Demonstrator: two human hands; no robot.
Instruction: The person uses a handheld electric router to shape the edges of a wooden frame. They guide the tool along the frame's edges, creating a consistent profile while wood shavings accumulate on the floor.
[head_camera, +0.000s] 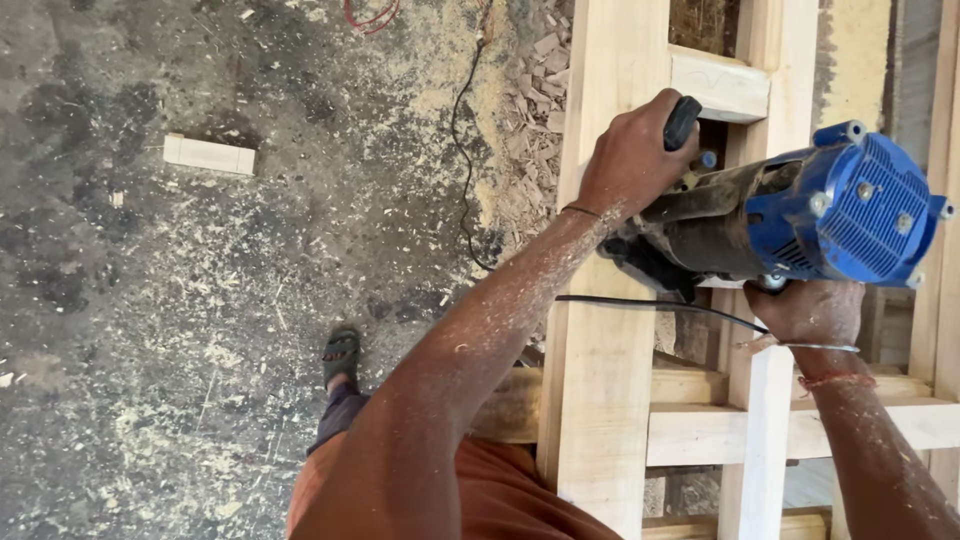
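- Gripping the router (790, 225), your left hand (632, 160) was closed round its black knob handle (682, 122), fingers wrapped tight.
- Your right hand (808, 312) was clamped under the tool's far side; its fingers were hidden behind the body, so what exactly they held could not be made out.
- You had the router, with its blue vented cap and dark body, sitting over the wooden frame (600, 330), between the wide upright near the frame's left edge and the narrower upright beside it.
- No container showed; the frame's openings held only shadow and wood scraps.
- The router's base and bit were covered by the body and your hands.
- Its black cord (660, 303) crossed the wide upright and ran behind your right wrist.
- Beyond the frame's left edge, the floor (200, 300) carried sawdust, a small wood block (209, 154) and your sandalled foot (341, 356).
- The frame was cut off at the top, right and bottom.
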